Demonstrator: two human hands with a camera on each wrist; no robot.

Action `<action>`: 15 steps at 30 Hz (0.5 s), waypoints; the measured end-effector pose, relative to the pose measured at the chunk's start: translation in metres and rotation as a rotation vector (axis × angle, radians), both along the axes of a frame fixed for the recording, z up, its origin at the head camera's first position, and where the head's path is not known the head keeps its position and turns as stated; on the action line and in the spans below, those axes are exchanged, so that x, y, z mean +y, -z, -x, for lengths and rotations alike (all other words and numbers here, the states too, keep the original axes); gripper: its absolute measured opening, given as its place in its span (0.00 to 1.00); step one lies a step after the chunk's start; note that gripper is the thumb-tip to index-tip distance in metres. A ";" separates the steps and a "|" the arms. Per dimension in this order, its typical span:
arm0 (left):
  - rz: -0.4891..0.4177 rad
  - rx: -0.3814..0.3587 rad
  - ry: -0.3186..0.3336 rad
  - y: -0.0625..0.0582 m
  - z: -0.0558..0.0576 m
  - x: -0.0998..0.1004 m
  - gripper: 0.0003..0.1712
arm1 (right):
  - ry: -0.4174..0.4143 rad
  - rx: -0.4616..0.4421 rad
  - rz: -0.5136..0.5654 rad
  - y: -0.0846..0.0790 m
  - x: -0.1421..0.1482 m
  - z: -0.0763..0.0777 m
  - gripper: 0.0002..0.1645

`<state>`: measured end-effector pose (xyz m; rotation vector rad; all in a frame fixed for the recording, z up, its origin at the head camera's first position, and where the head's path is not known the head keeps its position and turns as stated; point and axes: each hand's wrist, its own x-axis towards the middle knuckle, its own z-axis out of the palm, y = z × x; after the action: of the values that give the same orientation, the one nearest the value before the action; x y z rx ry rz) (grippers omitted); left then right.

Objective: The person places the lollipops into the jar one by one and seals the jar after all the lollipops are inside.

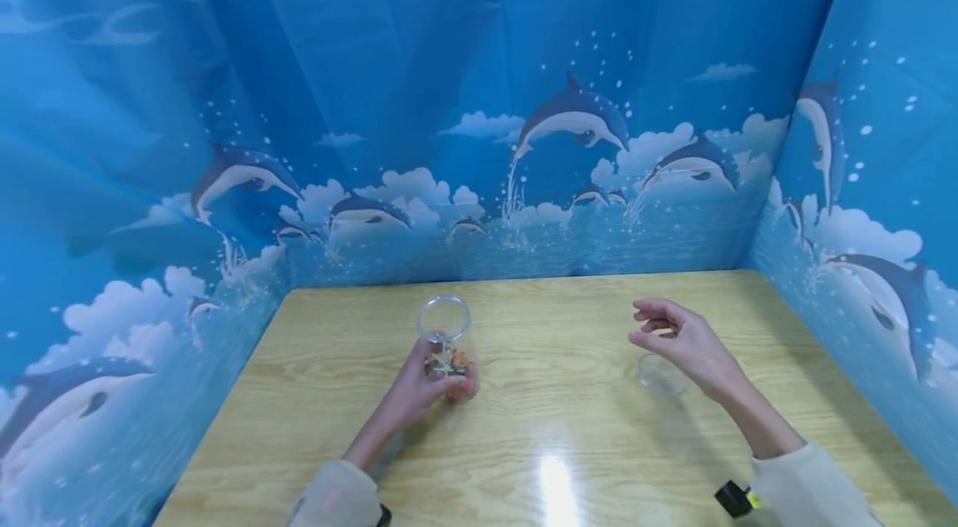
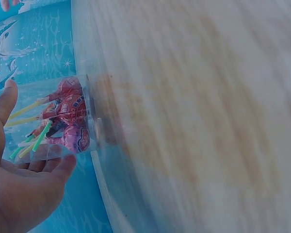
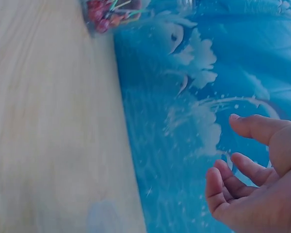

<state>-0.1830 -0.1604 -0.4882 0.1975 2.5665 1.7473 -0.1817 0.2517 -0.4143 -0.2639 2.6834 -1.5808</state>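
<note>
My left hand (image 1: 415, 394) grips a clear plastic jar (image 1: 458, 336) on the left half of the table, fingers on one side and thumb on the other. The jar stands upright with its round mouth uncovered. Inside are several wrapped lollipops (image 2: 72, 114), red and pink heads down, their yellow, green and white sticks pointing up. My right hand (image 1: 688, 348) hovers over the right half of the table, fingers loosely bent and holding nothing. Just below it lies a clear round lid (image 1: 664, 376). In the right wrist view, thumb and fingers (image 3: 254, 127) stand apart.
A light wood-grain table (image 1: 554, 394) carries everything. Blue curtains (image 1: 449, 95) printed with dolphins and clouds rise along its back, left and right edges. A small black object (image 1: 733, 499) sits by the right sleeve (image 1: 812, 481). Light glares off the table's front.
</note>
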 end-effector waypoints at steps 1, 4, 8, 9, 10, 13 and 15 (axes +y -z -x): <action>0.000 -0.001 -0.001 0.000 0.000 0.000 0.42 | 0.009 0.011 -0.014 0.003 0.003 -0.001 0.38; -0.001 -0.002 -0.002 0.000 0.000 0.000 0.42 | 0.030 0.045 -0.043 0.011 0.011 -0.004 0.38; 0.011 -0.006 0.003 -0.001 0.000 0.000 0.41 | 0.062 0.068 -0.062 0.022 0.022 -0.008 0.38; 0.015 -0.008 0.004 -0.001 0.000 0.000 0.41 | 0.070 0.071 -0.066 0.025 0.025 -0.008 0.38; 0.019 -0.008 0.006 -0.001 0.000 0.000 0.41 | 0.077 0.073 -0.069 0.027 0.028 -0.009 0.38; 0.032 -0.009 0.009 -0.001 0.000 -0.001 0.41 | 0.095 0.076 -0.089 0.036 0.035 -0.009 0.38; 0.039 -0.006 0.008 -0.001 -0.001 -0.001 0.41 | 0.100 0.070 -0.110 0.042 0.040 -0.010 0.39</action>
<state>-0.1825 -0.1614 -0.4871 0.2016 2.5894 1.6916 -0.1713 0.2922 -0.4559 -0.1887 2.8675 -1.4678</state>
